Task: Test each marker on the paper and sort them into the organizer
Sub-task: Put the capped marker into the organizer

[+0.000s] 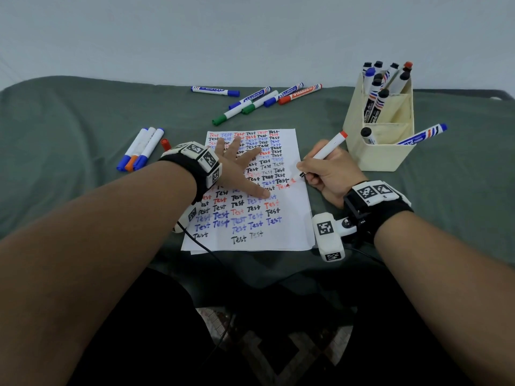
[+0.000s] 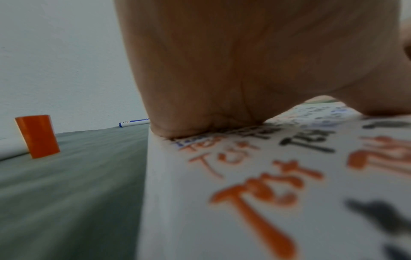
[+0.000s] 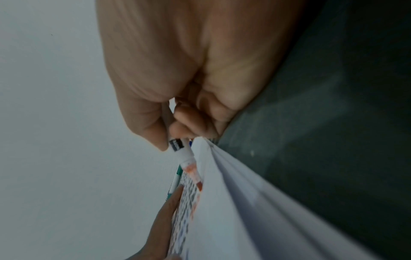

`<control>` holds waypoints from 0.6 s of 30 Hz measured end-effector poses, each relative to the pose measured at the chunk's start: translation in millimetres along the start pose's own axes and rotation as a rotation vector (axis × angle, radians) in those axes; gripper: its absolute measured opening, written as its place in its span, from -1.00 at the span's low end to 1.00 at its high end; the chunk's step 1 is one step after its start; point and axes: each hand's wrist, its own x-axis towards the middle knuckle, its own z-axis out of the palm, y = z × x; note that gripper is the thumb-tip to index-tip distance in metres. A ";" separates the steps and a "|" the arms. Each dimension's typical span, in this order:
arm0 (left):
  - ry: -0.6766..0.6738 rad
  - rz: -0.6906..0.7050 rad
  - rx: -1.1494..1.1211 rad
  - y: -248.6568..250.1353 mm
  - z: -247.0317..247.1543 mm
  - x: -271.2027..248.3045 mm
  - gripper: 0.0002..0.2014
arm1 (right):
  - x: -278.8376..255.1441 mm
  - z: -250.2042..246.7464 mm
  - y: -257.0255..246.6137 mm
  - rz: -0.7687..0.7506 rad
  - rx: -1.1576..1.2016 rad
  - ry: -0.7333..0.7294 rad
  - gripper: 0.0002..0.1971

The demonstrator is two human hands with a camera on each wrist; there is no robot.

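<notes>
A white paper (image 1: 289, 232) covered in rows of "Test" in red, blue and black lies at the middle of the green cloth. My left hand (image 1: 239, 168) presses flat on it with fingers spread; its palm (image 2: 222, 70) fills the left wrist view above the paper (image 2: 244, 228). My right hand (image 1: 328, 174) grips an uncapped white marker with a red end (image 1: 328, 149), tip down at the paper's right edge beside fresh red writing. The right wrist view shows the marker (image 3: 184, 156) with its red tip on the paper (image 3: 233, 219). A cream organizer (image 1: 381, 151) stands at the right, holding several markers.
Several loose markers (image 1: 250, 103) lie beyond the paper. Three capped markers (image 1: 139, 151) lie to the left, beside a loose red cap (image 1: 166, 144), also visible as an orange-red cap (image 2: 37, 136). A blue-ended marker (image 1: 423, 133) leans out of the organizer's front compartment.
</notes>
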 end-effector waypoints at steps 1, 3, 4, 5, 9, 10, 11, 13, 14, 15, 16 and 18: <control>0.001 0.001 0.004 0.2 0.0 -0.3 0.39 | 0.1 0.3 0.3 -0.001 -0.003 0.004 -0.64; 0.004 0.001 0.013 0.4 0.1 -0.2 0.38 | 0.4 -0.2 0.3 -0.004 -0.008 0.014 -0.61; 0.005 0.000 0.016 0.4 0.2 0.1 0.38 | 0.4 -0.6 0.2 -0.003 -0.005 0.017 -0.61; 0.005 -0.001 0.018 0.3 0.4 0.5 0.38 | 0.4 -1.3 -0.1 -0.001 0.004 0.020 -0.62; 0.008 -0.002 0.023 -0.9 1.1 3.5 0.39 | -0.1 -3.7 0.4 0.004 0.102 0.024 -0.68; 0.011 -0.001 0.021 -1.5 1.4 4.7 0.39 | -0.3 -4.0 0.4 0.002 0.134 0.019 -0.69; 0.014 -0.001 0.020 -2.2 1.9 5.5 0.39 | -0.8 -4.1 0.2 0.004 0.166 0.010 -0.70; 0.017 -0.001 0.018 -3.3 2.8 6.4 0.39 | -1.6 -4.4 -0.3 0.010 0.227 -0.015 -0.72; 0.018 0.002 0.018 -3.8 2.8 6.7 0.38 | -1.9 -4.4 -0.1 0.012 0.251 -0.027 -0.72; 0.019 0.006 0.015 -4.4 2.2 7.0 0.36 | -2.2 -4.5 -0.1 0.011 0.266 -0.039 -0.73; 0.023 0.012 0.009 -5.0 0.5 7.6 0.32 | -2.3 -4.6 0.0 0.005 0.271 -0.049 -0.75; 0.045 0.038 -0.019 -6.3 -5.0 7.1 0.20 | -3.4 -4.4 0.0 -0.009 0.274 -0.066 -0.80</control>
